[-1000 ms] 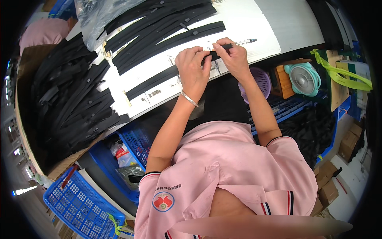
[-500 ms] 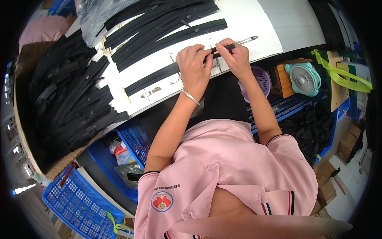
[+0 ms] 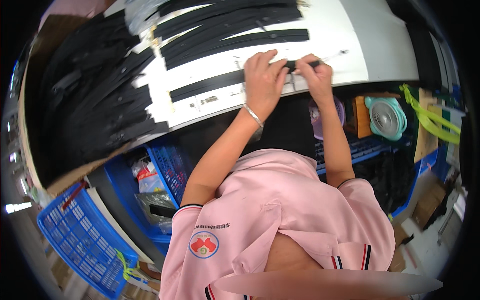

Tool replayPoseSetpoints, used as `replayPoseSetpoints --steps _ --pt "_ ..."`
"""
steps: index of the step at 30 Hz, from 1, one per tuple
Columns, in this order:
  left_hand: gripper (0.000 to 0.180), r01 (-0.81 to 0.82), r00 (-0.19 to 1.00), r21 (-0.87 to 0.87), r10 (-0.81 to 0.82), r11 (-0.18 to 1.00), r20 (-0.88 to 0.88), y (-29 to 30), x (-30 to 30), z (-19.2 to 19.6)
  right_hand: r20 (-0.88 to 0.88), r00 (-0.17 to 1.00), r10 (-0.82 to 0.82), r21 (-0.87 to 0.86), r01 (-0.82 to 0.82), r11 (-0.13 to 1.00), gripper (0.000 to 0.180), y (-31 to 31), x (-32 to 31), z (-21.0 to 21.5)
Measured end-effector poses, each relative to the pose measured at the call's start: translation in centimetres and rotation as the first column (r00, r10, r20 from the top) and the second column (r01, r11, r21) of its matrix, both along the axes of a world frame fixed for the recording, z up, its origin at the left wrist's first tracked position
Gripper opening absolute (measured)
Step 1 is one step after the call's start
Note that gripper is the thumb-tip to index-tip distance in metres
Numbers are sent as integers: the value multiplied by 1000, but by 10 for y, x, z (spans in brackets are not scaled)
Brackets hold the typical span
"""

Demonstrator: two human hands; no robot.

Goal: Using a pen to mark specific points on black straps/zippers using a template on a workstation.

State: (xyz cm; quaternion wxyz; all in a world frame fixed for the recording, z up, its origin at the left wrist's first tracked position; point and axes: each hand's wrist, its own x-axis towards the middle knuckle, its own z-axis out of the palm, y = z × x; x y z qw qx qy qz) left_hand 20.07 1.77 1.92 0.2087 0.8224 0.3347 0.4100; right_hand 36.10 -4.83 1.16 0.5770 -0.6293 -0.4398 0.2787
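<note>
A black fabric strip [image 3: 207, 86] lies along the near side of the white board [image 3: 200, 104] and runs under my left hand [image 3: 263, 82]. That hand has thumb and fingers closed on the strip near its right end. Just right of it, my right hand [image 3: 317, 79] pinches at the same end, fingertips nearly touching my left. A pen [image 3: 315, 64] is also held in my right hand; its clear tip end points off to the right and is blurred. Farther back on the board lie several more black strips [image 3: 235, 47], some with small dark round pieces on them.
To the left, a large cardboard box [image 3: 26, 115] is heaped with black strips [image 3: 95, 95]. Below the table edge stand blue crates [image 3: 82, 245], a purple basket [image 3: 340, 111] and a turquoise fan [image 3: 386, 118]. Clear plastic wrap [image 3: 140, 15] lies at the back.
The whole view has shifted, so table and board appear farther right. Both hands stay at the strip's right end, and the pen remains in my right hand.
</note>
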Motion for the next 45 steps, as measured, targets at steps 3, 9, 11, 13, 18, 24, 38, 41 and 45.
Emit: replayPoseSetpoints --steps 3,9,11,13,18,24,38,41,45 --pt "32 -36 997 33 38 999 -72 -18 -20 8 -66 997 -51 28 53 998 13 -5 3 -3" --pt "38 -38 981 -75 23 996 -192 -15 -39 0 -86 981 -174 107 183 977 10 -7 6 -16" --pt "40 -21 980 -41 12 999 -200 5 -31 -7 -99 974 -205 64 211 975 11 -7 8 -19" --pt "40 10 984 -46 -18 999 -176 27 -22 -10 -114 968 -225 55 233 971 14 -5 10 -24" --pt "46 18 995 -72 -25 997 -100 28 -43 2 -94 962 -256 -16 256 967 12 -2 17 -30" --pt "59 -288 951 -32 282 957 -128 -18 -169 4 -93 982 -166 42 171 984 16 4 21 -32" --pt "41 -332 899 14 321 943 -299 -3 -309 -3 -74 988 -133 47 137 989 17 12 27 -39" --pt "38 -289 921 -15 273 957 -279 -6 -314 -1 -82 989 -126 48 130 990 17 12 26 -40" --pt "23 -304 930 11 299 953 -215 -5 -313 8 -48 992 -117 54 120 991 18 10 22 -37"
